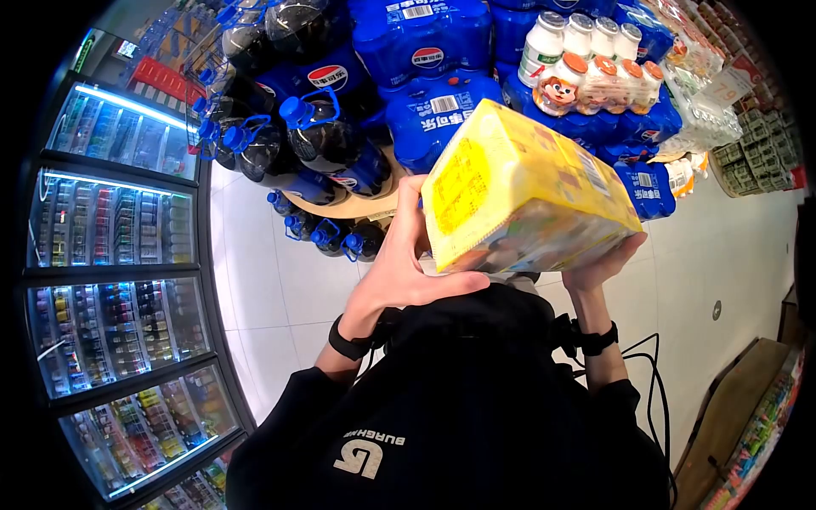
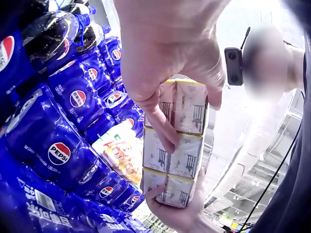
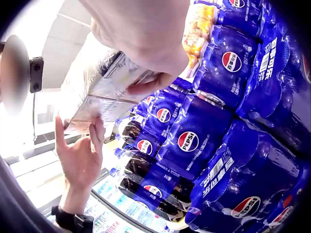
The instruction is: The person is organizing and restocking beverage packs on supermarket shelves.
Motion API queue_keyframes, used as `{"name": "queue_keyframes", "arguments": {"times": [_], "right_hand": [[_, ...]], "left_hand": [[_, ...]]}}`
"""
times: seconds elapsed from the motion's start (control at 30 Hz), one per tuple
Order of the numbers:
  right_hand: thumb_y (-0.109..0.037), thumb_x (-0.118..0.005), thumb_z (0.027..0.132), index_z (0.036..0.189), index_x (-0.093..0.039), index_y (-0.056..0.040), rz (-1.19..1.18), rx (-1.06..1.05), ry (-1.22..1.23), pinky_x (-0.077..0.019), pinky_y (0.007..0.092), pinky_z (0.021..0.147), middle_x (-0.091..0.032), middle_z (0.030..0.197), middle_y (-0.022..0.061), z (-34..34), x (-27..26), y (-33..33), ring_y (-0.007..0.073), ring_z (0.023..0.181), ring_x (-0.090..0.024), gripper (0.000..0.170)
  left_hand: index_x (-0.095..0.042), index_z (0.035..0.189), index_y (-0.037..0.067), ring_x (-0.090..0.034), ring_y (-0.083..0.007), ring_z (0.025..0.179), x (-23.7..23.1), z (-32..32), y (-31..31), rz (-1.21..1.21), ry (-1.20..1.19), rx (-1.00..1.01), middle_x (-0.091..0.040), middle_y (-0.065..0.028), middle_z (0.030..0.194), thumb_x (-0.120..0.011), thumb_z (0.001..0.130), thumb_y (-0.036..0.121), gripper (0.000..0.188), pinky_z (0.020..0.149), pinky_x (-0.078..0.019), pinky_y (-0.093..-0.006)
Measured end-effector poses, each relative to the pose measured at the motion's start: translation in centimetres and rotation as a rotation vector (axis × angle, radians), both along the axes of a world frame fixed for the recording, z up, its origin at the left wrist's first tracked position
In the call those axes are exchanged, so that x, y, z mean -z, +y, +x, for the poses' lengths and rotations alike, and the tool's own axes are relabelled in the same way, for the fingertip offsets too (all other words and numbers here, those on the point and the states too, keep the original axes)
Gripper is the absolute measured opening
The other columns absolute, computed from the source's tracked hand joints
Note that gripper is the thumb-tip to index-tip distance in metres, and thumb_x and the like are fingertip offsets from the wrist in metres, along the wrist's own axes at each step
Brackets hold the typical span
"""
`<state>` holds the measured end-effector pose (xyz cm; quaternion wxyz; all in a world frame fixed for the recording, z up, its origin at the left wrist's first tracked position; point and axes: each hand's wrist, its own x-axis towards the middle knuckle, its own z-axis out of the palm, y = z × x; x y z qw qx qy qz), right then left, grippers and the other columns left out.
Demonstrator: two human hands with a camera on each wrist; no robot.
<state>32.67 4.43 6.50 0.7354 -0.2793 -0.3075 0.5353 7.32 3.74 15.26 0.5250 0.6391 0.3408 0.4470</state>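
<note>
Between my two hands, in front of my chest in the head view, is a yellow film-wrapped pack of drink cartons (image 1: 531,191), tilted. My left hand (image 1: 395,263) grips its left end, thumb along the lower edge and fingers round the far side. The right hand (image 1: 605,265) holds the other end from below, its fingers mostly hidden by the pack. In the left wrist view the cartons (image 2: 175,153) show as paired small boxes, with left fingers over the near ones. The right wrist view shows the pack (image 3: 104,97) in glare, gripped at both ends.
Beyond the pack stand stacked blue Pepsi multipacks (image 1: 425,47). Large cola bottles (image 1: 327,140) with blue caps are at the left. White bottles with orange caps (image 1: 586,81) sit on top at the right. Glass-door fridges (image 1: 119,217) line the left; cables (image 1: 654,374) hang at my right.
</note>
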Motion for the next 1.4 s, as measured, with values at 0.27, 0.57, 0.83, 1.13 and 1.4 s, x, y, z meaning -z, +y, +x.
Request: {"name": "queue_keyframes", "arguments": {"times": [0.27,0.57,0.83,1.13,1.4], "right_hand": [[-0.073,-0.033,0.091,0.145,-0.034,-0.0069,0.066,-0.050,-0.105,-0.0384,0.0433,0.107,-0.044,0.144,0.0117,1.9,2.3,-0.7,0.0254,0.131,-0.044,0.085],[-0.077,-0.033,0.088,0.145,-0.033,-0.0057,0.032,0.000,-0.205,-0.0407,0.0437,0.105,-0.045,0.143,0.0128,2.2,3.7,-2.6,0.0264,0.128,-0.047,0.091],[-0.078,-0.043,0.084,0.141,-0.037,0.0011,0.297,0.062,-0.802,-0.0508,0.0397,0.093,-0.050,0.136,0.0143,2.0,2.1,-6.5,0.0261,0.119,-0.055,0.098],[-0.062,-0.046,0.094,0.134,-0.046,-0.0026,-0.330,-0.242,-0.441,-0.0432,0.0300,0.095,-0.056,0.124,0.0086,-0.8,-0.6,-6.7,0.0173,0.110,-0.056,0.072],[-0.071,-0.036,0.092,0.136,-0.045,-0.0011,-0.642,-0.524,-0.426,-0.0588,0.0332,0.059,-0.059,0.122,0.0139,-0.5,0.8,-15.7,0.0188,0.103,-0.064,0.083]], "left_hand": [[-0.033,0.129,0.005,-0.046,-0.0132,0.114,1.4,-0.3,0.3,-0.046,-0.025,0.021,-0.045,-0.0039,0.118,-0.089,0.066,0.019,0.085,0.098,-0.0365,-0.0289],[-0.033,0.133,0.008,-0.047,-0.0151,0.121,1.4,-1.0,-1.1,-0.258,-0.130,0.049,-0.048,-0.0054,0.128,-0.088,0.068,0.012,0.085,0.101,-0.0378,-0.0305],[-0.052,0.129,0.004,-0.057,-0.0168,0.113,5.9,-3.8,-2.6,-0.345,0.017,0.096,-0.061,-0.0066,0.122,-0.092,0.059,0.009,0.081,0.098,-0.0467,-0.0338],[-0.039,0.141,-0.001,-0.050,-0.0186,0.121,6.3,-2.7,-5.4,-0.680,-0.076,0.018,-0.052,-0.0106,0.133,-0.064,0.091,0.036,0.067,0.099,-0.0419,-0.0312],[-0.042,0.135,-0.004,-0.052,-0.0196,0.117,9.8,-2.1,-12.8,-0.631,0.003,-0.153,-0.053,-0.0139,0.130,-0.061,0.091,0.037,0.063,0.101,-0.0387,-0.0304]]}}
